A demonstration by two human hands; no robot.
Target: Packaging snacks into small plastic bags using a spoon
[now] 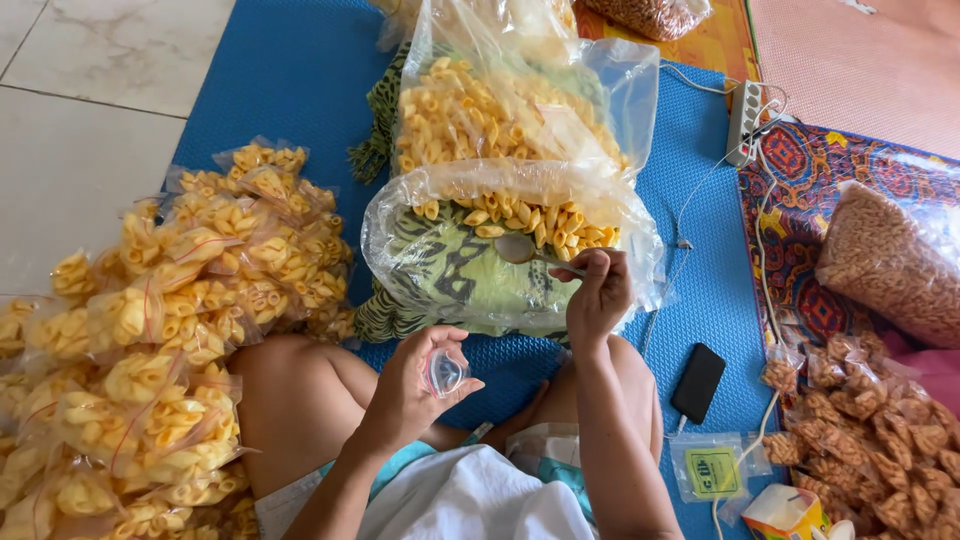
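Note:
My left hand [415, 382] holds a small clear plastic bag [446, 371] open above my knee. My right hand [597, 296] grips the handle of a metal spoon [520, 249]. The spoon's bowl reaches into a large clear plastic bag [510, 180] filled with yellow tube-shaped snacks [470, 115]. That big bag rests on a green patterned cushion [455, 275] in front of me on a blue mat [300, 70].
A heap of small filled packets of yellow snacks [170, 330] lies at my left. Packets of brown snacks [880, 440] and a larger brown-snack bag [885, 260] sit right. A black phone [698, 382], a power strip [745, 120], cables and a small carton [785, 512] lie nearby.

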